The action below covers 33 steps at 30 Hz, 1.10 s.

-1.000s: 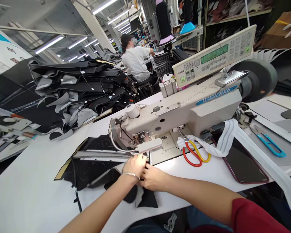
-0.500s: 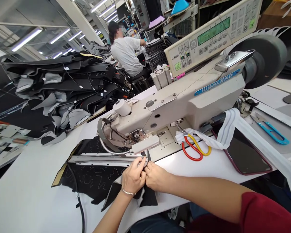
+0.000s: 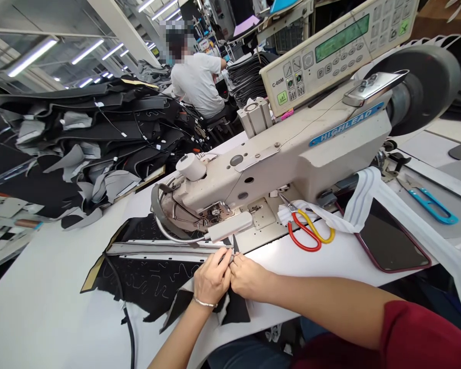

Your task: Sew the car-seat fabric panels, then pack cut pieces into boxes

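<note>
My left hand [image 3: 211, 281] and my right hand [image 3: 247, 277] meet in front of the needle of a cream sewing machine [image 3: 292, 159]. Both pinch the edge of a black fabric piece [image 3: 149, 282] with pale squiggle stitching, where a grey strip [image 3: 157, 249] lies across it. The fingers of both hands are closed on the cloth. A silver bracelet sits on my left wrist. The fabric spreads leftward over the white table [image 3: 42, 312], and a black cord trails off its lower edge.
Red-and-yellow scissors [image 3: 307, 231] lie on the machine bed, blue thread snips [image 3: 430, 202] at far right. A white ribbed strip [image 3: 407, 225] drapes over a dark phone [image 3: 388, 241]. Stacked black and grey pieces [image 3: 88, 138] fill the left. A person in white [image 3: 197, 82] sits beyond.
My hands have shifted slightly down and toward me from under the machine head, staying pinched on the fabric edge. The camera tilted lower and closer.
</note>
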Motion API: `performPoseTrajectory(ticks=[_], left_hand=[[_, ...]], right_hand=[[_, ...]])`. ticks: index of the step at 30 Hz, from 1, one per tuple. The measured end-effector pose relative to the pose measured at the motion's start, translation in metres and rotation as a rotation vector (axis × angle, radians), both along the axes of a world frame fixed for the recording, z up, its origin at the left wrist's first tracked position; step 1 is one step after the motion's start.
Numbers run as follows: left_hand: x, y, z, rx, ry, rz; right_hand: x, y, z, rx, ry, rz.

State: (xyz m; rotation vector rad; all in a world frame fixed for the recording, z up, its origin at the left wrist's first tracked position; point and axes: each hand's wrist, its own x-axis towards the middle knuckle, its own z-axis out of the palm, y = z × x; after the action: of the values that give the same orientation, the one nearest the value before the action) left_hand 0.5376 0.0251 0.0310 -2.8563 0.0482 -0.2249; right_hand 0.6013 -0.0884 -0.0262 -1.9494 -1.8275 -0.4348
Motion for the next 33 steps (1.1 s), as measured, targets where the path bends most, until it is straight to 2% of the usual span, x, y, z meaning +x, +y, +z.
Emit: performPoseTrajectory(ticks=[8, 12, 17, 21, 23, 28, 33], left_hand=[[0.001, -0.001, 0.001, 0.004, -0.004, -0.013], [0.003, -0.002, 0.002, -0.046, 0.026, 0.063], [0.013, -0.004, 0.007, -0.036, 0.182, 0.19], [0.022, -0.005, 0.013, 0.014, 0.314, 0.228], [0.025, -0.002, 0.017, -0.034, 0.339, 0.243], [0.031, 0.014, 0.025, -0.288, 0.331, 0.205], [0.033, 0.021, 0.027, -0.341, 0.295, 0.156]], right_hand=[[0.0, 0.0, -0.001, -0.002, -0.019, -0.011], [0.001, 0.0, 0.001, 0.023, -0.021, -0.021], [0.003, -0.001, 0.002, 0.016, 0.015, -0.014], [0.0, -0.003, 0.009, 0.028, 0.007, -0.044], [-0.003, -0.006, 0.015, 0.015, 0.005, -0.053], [-0.007, -0.01, 0.024, -0.063, 0.074, -0.002], [-0.005, -0.007, 0.022, -0.075, 0.122, -0.019]])
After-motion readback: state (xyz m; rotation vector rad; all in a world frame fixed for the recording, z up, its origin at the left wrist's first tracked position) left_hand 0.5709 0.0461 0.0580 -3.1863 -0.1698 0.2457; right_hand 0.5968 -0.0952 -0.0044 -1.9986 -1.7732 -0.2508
